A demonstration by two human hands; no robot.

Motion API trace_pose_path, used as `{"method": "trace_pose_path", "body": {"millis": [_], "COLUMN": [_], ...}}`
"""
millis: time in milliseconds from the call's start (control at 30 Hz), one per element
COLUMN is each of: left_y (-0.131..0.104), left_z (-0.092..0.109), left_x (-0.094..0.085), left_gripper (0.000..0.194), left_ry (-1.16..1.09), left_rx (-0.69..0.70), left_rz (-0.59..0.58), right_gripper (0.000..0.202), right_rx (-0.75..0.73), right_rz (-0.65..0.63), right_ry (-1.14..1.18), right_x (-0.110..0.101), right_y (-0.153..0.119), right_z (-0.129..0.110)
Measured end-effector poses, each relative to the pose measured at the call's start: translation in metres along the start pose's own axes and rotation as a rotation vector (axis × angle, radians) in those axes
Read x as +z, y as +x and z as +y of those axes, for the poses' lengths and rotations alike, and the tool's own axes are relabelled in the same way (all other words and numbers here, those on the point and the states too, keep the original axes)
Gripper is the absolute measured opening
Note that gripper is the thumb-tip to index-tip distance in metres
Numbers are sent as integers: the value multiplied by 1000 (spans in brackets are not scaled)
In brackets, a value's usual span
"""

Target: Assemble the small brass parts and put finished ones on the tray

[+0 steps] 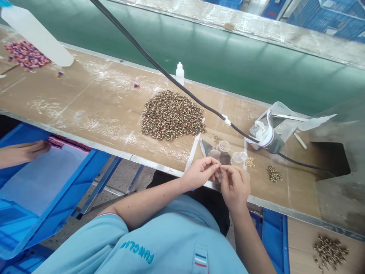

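My left hand [201, 172] and my right hand [235, 184] meet at the table's near edge, fingertips pinched together. Whatever they hold between them is too small to make out. Just beyond them lie a dark piece [208, 147] and a small round clear dish [224, 146], with a clear lid-like disc [239, 156] beside it. A small heap of pale beads [250, 162] is right of the disc. Farther right is a little pile of dark and gold pieces [274, 174]. A large heap of similar pieces [172, 116] spreads beyond my left hand.
A white dropper bottle [180, 74] stands at the far edge. A black cable [159, 68] crosses above the table to a taped bundle [268, 133]. At left are a large bottle [42, 36], purple-orange pieces [27, 55], blue crates [57, 207] and another person's hand [32, 151].
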State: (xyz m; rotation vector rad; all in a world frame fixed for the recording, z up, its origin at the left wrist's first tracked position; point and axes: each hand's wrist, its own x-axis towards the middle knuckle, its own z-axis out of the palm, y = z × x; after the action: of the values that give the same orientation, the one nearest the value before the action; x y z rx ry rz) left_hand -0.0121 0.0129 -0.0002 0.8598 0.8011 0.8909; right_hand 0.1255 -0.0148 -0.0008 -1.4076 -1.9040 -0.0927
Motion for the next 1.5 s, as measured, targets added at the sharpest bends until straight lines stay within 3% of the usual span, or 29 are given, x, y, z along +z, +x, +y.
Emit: {"method": "trace_pose_path", "body": {"millis": [267,600,833,1500], "left_y": [-2,1,0,0], "left_z": [3,4,4,5], "left_x": [2,0,2,4], "left_gripper": [30,31,32,30], "left_ry": [19,-39,-95,-23], "left_rx": [-41,-67,-58,-62], "left_rz": [21,12,68,91], "right_gripper": [9,10,12,11], "right_rx": [61,-28,116,34], "right_rz": [-54,-101,-83,-108], "right_ry": [39,23,85,35], "right_x": [0,-6,-3,-1], "right_y": [1,9,10,10], "right_z": [0,4,-1,0]}}
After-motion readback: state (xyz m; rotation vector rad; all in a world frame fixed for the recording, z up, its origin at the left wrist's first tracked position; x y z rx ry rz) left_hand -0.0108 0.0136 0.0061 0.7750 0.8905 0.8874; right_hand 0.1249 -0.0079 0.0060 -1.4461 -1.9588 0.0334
